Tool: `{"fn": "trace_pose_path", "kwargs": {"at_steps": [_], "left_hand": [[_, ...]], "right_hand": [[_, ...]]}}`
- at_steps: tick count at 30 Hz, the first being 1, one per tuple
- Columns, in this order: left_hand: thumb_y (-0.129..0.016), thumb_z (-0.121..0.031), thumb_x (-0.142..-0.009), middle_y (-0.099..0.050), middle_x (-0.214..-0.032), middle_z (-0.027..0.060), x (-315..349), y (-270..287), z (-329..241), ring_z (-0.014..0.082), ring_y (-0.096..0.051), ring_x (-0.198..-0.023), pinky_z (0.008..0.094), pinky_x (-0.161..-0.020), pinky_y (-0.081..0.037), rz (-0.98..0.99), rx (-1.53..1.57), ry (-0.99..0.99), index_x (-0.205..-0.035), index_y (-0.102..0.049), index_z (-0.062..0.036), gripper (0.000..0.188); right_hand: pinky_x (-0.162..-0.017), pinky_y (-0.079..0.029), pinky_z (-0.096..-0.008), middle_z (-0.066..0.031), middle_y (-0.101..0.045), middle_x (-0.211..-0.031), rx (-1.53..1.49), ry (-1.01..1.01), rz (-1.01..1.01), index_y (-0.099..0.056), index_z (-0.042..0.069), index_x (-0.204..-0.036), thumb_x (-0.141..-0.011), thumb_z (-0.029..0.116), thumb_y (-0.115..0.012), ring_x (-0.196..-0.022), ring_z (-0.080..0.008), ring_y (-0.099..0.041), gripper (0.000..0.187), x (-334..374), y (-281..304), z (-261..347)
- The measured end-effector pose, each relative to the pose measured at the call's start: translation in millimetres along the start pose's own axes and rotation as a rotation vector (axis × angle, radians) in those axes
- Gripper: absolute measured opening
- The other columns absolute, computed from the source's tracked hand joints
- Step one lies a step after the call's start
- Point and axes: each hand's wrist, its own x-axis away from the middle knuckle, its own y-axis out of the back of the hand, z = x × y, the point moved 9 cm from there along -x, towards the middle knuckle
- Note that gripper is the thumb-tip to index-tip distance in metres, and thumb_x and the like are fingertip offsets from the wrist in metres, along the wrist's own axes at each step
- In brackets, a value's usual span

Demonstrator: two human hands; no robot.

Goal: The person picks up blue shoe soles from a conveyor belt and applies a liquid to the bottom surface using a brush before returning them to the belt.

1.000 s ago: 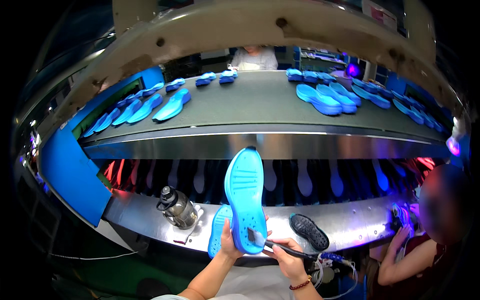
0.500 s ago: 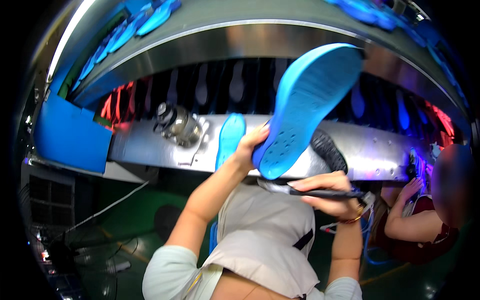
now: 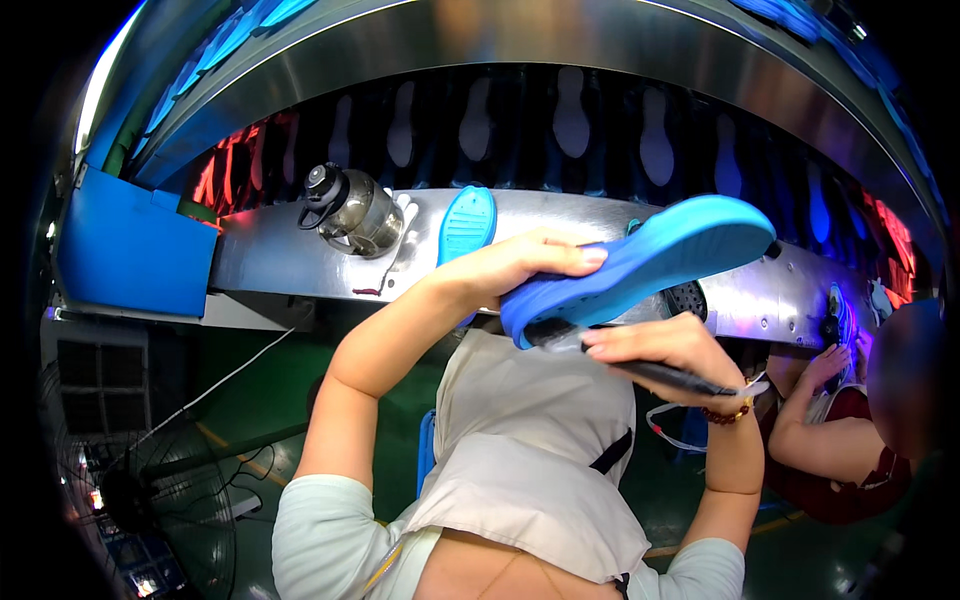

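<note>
A blue shoe sole [image 3: 660, 262] is held up in front of me, tilted on its side with its heel end low. My left hand [image 3: 525, 262] is closed around its heel part, thumb along the side wall. In my right hand [image 3: 665, 350] is a black-handled brush [image 3: 672, 378], gripped like a pen. Its pale bristles, blurred, are at the heel end's lower edge and look to be touching it. A second blue sole [image 3: 467, 222] lies on the metal bench [image 3: 290, 240] beyond my left forearm. A black perforated sole [image 3: 686, 300] is partly hidden behind the held one.
A dark transparent bottle [image 3: 362, 218] stands on the bench at left. Behind the bench, sole shapes [image 3: 655, 135] line a dark slot under a curved metal edge [image 3: 500, 40]. A blue box panel [image 3: 130, 240] is far left. At right another person [image 3: 835, 430] works at the bench.
The held sole has tipped from nearly upright, underside facing me, to lying on its side and pointing right. The brush has moved up to its heel end.
</note>
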Motion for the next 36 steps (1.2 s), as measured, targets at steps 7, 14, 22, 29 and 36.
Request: {"fn": "trace_pose_path", "kwargs": {"at_steps": [7, 14, 22, 29, 36], "left_hand": [[-0.052, -0.029, -0.080, -0.057, -0.106, 0.0155, 4, 12, 17, 0.0177, -0.057, -0.091, 0.0285, -0.082, -0.044, -0.003, 0.172, 0.165, -0.118, -0.046, 0.0061, 0.052], [-0.054, -0.030, -0.077, -0.054, -0.111, 0.0176, 14, 23, 21, 0.0215, -0.055, -0.097, 0.0309, -0.086, -0.042, -0.045, 0.201, 0.183, -0.121, -0.043, 0.0057, 0.057], [-0.054, -0.035, -0.077, -0.054, -0.113, 0.0173, 27, 38, 13, 0.0229, -0.055, -0.096, 0.0324, -0.086, -0.042, -0.154, 0.241, 0.051, -0.122, -0.044, 0.0025, 0.059], [-0.051, -0.036, -0.080, -0.056, -0.110, 0.0149, 45, 74, 8, 0.0223, -0.056, -0.096, 0.0322, -0.086, -0.043, -0.272, 0.031, 0.010, -0.120, -0.046, -0.0005, 0.054], [-0.022, -0.072, -0.077, -0.044, -0.124, 0.0191, -28, 39, 25, 0.0349, -0.043, -0.113, 0.0475, -0.095, -0.035, 0.052, 0.710, -0.459, -0.130, -0.032, -0.0054, 0.086]], "right_hand": [[-0.074, -0.050, -0.0302, -0.0132, -0.064, -0.095, 0.115, 0.060, 0.008, -0.063, 0.001, -0.091, -0.071, 0.000, -0.064, -0.087, -0.0253, -0.063, 0.019, -1, 23, 11], [-0.074, -0.050, -0.0296, -0.0130, -0.064, -0.094, 0.093, 0.010, 0.012, -0.063, 0.003, -0.092, -0.068, -0.002, -0.064, -0.087, -0.0243, -0.063, 0.025, 9, 29, 11], [-0.078, -0.049, -0.0277, -0.0122, -0.063, -0.097, 0.036, -0.041, -0.088, -0.063, 0.002, -0.093, -0.071, -0.002, -0.063, -0.090, -0.0215, -0.062, 0.022, 19, 34, -5], [-0.071, -0.049, -0.0274, -0.0122, -0.065, -0.093, 0.081, -0.033, -0.059, -0.064, 0.002, -0.091, -0.068, 0.005, -0.069, -0.081, -0.0241, -0.064, 0.024, 29, 18, -8], [-0.072, -0.047, -0.0258, -0.0139, -0.063, -0.087, 0.027, -0.149, -0.482, -0.064, -0.002, -0.087, -0.067, -0.003, -0.065, -0.079, -0.0205, -0.061, 0.020, 16, 26, -40]]}}
